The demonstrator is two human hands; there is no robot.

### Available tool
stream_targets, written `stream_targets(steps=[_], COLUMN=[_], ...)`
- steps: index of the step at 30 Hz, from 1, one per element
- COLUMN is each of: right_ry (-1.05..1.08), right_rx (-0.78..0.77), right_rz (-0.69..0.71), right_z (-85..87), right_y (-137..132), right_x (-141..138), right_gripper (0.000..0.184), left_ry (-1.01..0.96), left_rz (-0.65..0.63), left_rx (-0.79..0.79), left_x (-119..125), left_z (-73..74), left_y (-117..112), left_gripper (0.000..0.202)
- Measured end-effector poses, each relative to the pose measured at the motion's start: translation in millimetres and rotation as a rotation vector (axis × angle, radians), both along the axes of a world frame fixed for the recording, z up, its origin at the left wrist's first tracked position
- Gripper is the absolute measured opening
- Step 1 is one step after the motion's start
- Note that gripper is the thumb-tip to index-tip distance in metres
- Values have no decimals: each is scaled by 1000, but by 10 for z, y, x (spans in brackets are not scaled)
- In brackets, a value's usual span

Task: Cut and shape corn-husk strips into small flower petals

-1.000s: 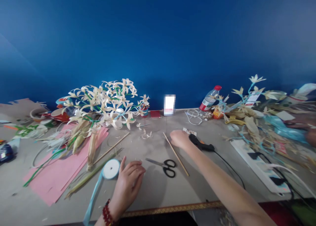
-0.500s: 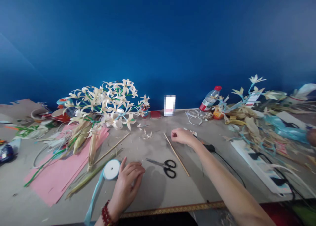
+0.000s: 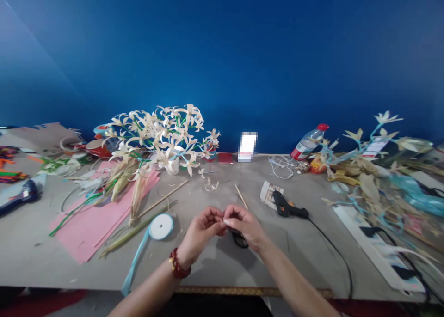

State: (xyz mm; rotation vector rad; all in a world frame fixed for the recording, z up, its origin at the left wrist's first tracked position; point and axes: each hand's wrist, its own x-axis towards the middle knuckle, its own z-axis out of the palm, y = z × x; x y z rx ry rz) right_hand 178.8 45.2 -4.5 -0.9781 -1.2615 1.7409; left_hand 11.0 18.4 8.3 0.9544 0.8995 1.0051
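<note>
My left hand [image 3: 206, 228] and my right hand [image 3: 243, 224] meet above the middle of the table, fingertips pinched together. Whatever lies between the fingers is too small and too covered to make out. Beneath the right hand, the black handle of the scissors [image 3: 239, 240] partly shows; their blades are hidden. A thin wooden stick [image 3: 242, 197] sticks out beyond the right hand. To the left of my left hand lies a white spool [image 3: 161, 227] with light blue ribbon [image 3: 134, 266] trailing toward the table edge. A red beaded bracelet [image 3: 179, 264] circles my left wrist.
Pale artificial flowers [image 3: 163, 137] stand at the back left, beside pink paper [image 3: 83, 234] and corn husks [image 3: 135, 197]. On the right lie a black glue gun [image 3: 287, 205], a white power strip [image 3: 378, 247] with cords and a tilted bottle [image 3: 308, 142].
My right hand has come back from near the glue gun to meet my left hand, which moved right over the scissors. The view has shifted, so the glue gun now shows fully.
</note>
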Motion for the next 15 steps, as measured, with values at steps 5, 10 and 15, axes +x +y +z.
stream_targets(steps=[5, 10, 15], right_ry=[-114, -463, -657], right_rx=[122, 384, 523], right_rz=[-25, -40, -46], right_z=[-40, 15, 27], right_y=[-53, -121, -196], right_x=[-2, 24, -7], right_gripper=[16, 14, 13], left_ry=[-20, 121, 322], left_rz=[3, -53, -93], left_rx=[-36, 37, 125], left_x=[-17, -48, -49], left_z=[-34, -161, -197], left_y=[-12, -40, -80], left_gripper=[36, 25, 9])
